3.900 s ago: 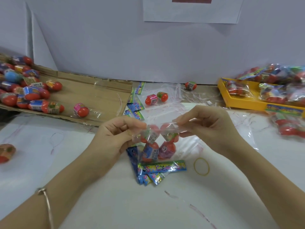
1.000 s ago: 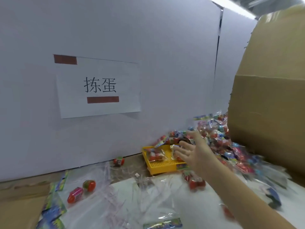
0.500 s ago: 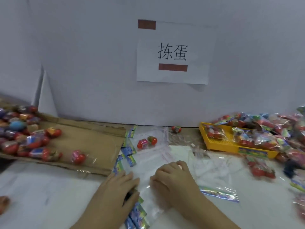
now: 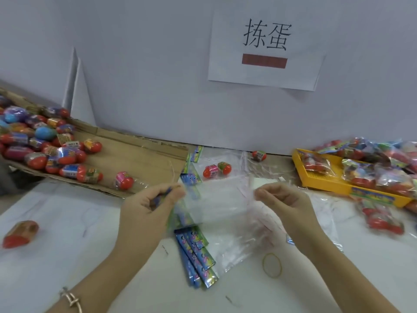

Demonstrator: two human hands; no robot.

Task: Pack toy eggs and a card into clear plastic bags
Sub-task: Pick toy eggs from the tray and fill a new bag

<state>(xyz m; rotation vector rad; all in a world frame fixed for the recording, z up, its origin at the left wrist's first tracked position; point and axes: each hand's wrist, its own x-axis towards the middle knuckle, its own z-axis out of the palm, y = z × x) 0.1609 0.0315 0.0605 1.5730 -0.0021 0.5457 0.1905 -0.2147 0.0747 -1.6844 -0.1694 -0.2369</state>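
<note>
I hold an empty clear plastic bag (image 4: 216, 204) stretched above the table between both hands. My left hand (image 4: 149, 208) grips its left edge, and a blue-green card (image 4: 180, 219) shows between and below its fingers. My right hand (image 4: 282, 204) pinches the bag's right edge. More cards (image 4: 196, 256) lie fanned on the table under the bag. Several loose toy eggs (image 4: 45, 143) are heaped on a cardboard sheet (image 4: 144, 159) at the left. Two eggs (image 4: 216, 169) lie just beyond the bag.
A yellow tray (image 4: 327, 184) at the right carries several filled bags, and more spill beside it. Spare clear bags (image 4: 246, 242) lie under my right hand. A rubber band (image 4: 272, 265), one egg near the wall (image 4: 259, 155) and one at the far left (image 4: 20, 233) lie loose.
A second ago my right hand reached toward the filled bags at the right. Half a second ago both hands lay on the bag pile; now they hold one bag lifted between them.
</note>
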